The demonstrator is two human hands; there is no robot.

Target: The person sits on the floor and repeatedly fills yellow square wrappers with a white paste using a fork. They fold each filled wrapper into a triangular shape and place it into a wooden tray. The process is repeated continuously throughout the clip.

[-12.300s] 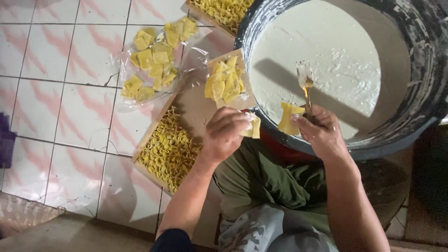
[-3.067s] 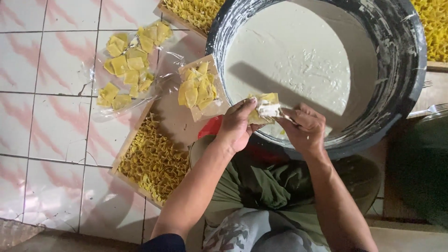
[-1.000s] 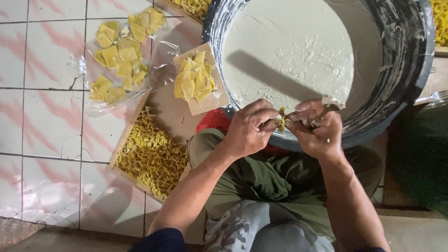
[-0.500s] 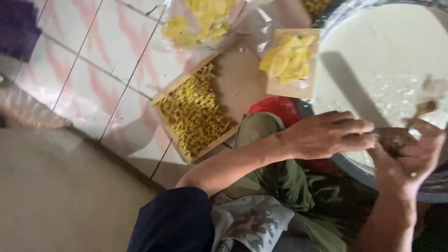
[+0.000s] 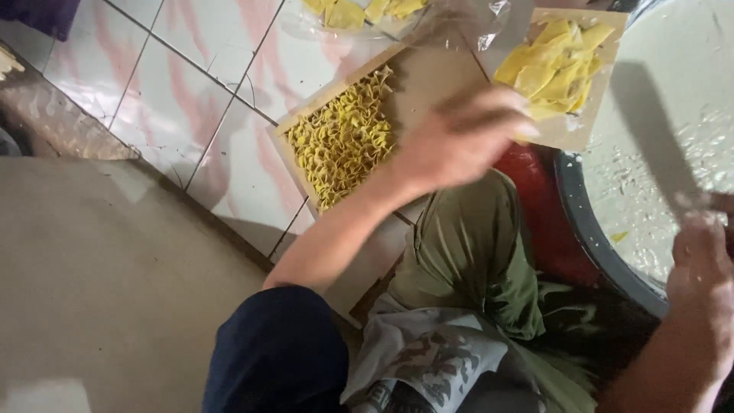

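My left hand (image 5: 459, 141) is a blur above the wooden tray (image 5: 428, 73), next to the folded yellow dumplings (image 5: 340, 138) packed in the tray's left part. Its fingers are curled, and I cannot tell whether they hold anything. My right hand (image 5: 699, 260) is closed at the right edge of the view, over the rim of the dark basin (image 5: 585, 222) of white filling (image 5: 673, 130). A thin blurred spoon handle (image 5: 707, 201) sticks out above it. A small board (image 5: 569, 130) with flat yellow wrappers (image 5: 550, 57) rests between the tray and the basin.
A clear plastic bag with more yellow wrappers (image 5: 359, 11) lies on the pink-and-white tiled floor (image 5: 206, 92) at the top. Something red (image 5: 535, 206) sits by my knee under the basin. A bare cement step (image 5: 115, 283) fills the lower left.
My hands have parted. The left one swung away from the basin over to the dumpling tray, while the right stayed at the basin rim. The view has tilted and moved closer.
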